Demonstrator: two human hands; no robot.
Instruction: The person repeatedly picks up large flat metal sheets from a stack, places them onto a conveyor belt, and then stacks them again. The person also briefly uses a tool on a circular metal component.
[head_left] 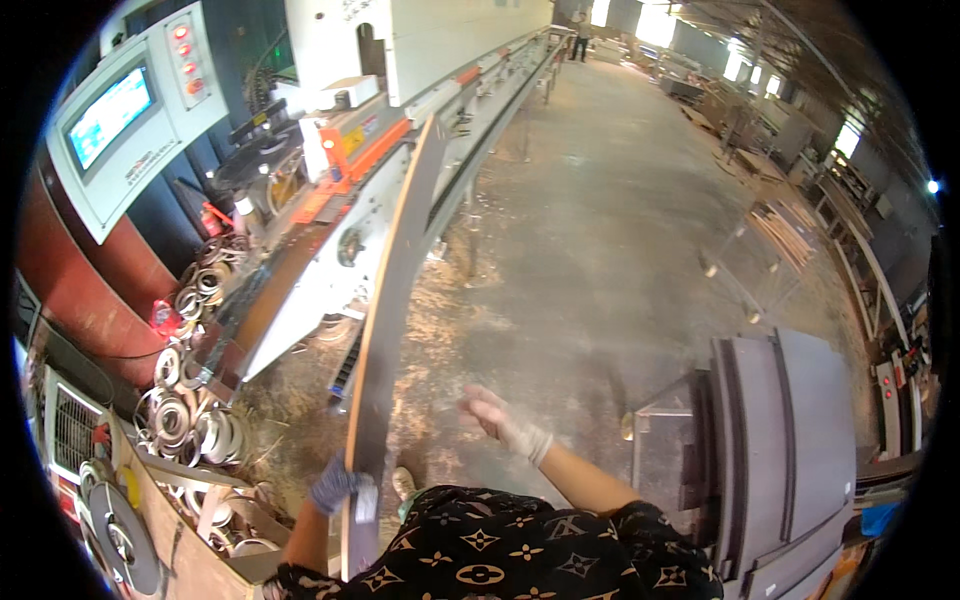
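Dark, long wooden panel [385, 330] is held on edge at its near end by the gloved left hand [335, 485], fingers closed around it; its long axis runs away toward the white edge-banding machine [330, 250]. The right hand [505, 425] is kept open, apart.

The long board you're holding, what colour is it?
The long board is dark grey with a light wood-coloured edge, gripped by the left hand; the head view shows it best.

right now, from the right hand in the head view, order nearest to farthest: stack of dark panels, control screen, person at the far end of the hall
From the right hand:
1. Stack of dark panels, lower right.
2. Control screen, upper left.
3. Person at the far end, top centre.
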